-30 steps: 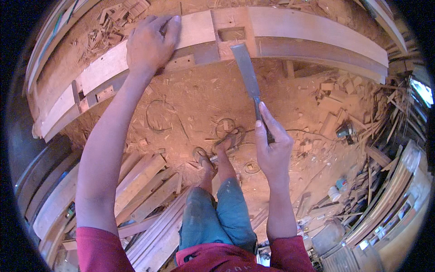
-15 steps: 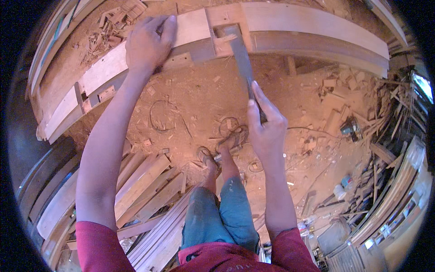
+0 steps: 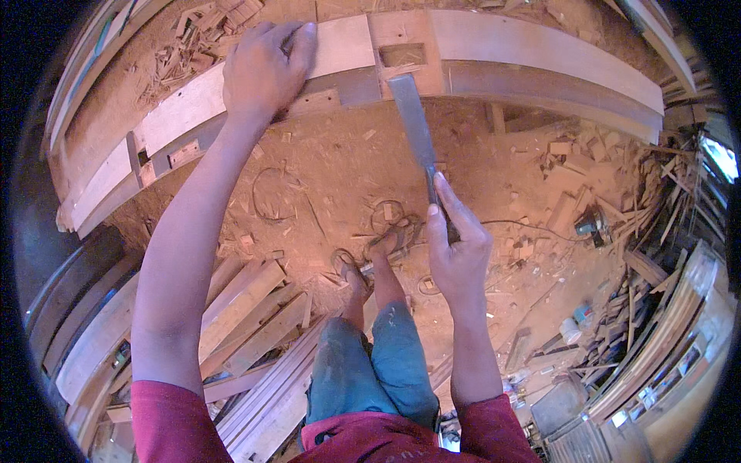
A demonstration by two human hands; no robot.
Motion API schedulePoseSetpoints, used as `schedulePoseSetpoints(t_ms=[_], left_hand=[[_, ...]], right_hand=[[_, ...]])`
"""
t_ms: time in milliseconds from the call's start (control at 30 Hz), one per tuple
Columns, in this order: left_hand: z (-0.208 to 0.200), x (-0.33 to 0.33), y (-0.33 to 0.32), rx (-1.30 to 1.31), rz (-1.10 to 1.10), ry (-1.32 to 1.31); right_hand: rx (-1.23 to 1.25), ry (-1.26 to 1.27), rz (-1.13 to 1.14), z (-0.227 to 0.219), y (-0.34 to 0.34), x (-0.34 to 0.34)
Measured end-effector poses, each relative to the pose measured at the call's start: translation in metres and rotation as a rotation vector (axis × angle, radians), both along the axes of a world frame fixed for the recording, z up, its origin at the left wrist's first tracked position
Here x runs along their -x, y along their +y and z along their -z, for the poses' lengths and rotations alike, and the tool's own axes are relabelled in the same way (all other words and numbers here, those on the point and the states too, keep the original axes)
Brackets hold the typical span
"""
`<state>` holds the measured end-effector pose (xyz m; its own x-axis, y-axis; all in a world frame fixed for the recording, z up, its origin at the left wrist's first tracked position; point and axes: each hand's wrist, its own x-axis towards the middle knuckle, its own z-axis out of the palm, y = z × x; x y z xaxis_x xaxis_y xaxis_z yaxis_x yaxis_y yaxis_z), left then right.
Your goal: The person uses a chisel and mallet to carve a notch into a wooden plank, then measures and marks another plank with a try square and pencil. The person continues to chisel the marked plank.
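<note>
A chisel is held at upper centre of the frame by the right hand, its tip seen just below a recess in the wooden beam. The left hand is laid on the beam, upper left; its grip cannot be told.

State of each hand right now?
Left hand: on the wooden beam; whether it grips cannot be told.
Right hand: closed, holding the chisel.
</note>
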<state>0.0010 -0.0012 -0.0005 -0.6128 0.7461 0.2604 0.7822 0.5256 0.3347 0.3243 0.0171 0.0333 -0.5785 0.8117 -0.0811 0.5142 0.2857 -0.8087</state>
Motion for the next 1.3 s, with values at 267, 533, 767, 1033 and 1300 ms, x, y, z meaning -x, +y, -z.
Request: schedulePoseSetpoints(t_ms=[267, 533, 767, 1033, 1300], left_hand=[[0.003, 0.003, 0.003, 0.045, -0.02, -0.006], [0.003, 0.007, 0.003, 0.032, 0.026, -0.003], [0.006, 0.004, 0.009, -0.04, 0.02, -0.001], [0.003, 0.001, 0.003, -0.038, -0.02, 0.049], [-0.002, 0.004, 0.001, 0.053, -0.037, -0.019]], right_hand=[[0.026, 0.001, 0.018, 0.001, -0.011, 0.001], [0.099, 0.043, 0.071, 0.003, -0.018, 0.008], [-0.004, -0.047, 0.027, 0.036, -0.041, 0.004], [0.034, 0.039, 0.126, -0.007, -0.062, -0.031], [0.041, 0.056, 0.103, 0.009, -0.042, 0.0]])
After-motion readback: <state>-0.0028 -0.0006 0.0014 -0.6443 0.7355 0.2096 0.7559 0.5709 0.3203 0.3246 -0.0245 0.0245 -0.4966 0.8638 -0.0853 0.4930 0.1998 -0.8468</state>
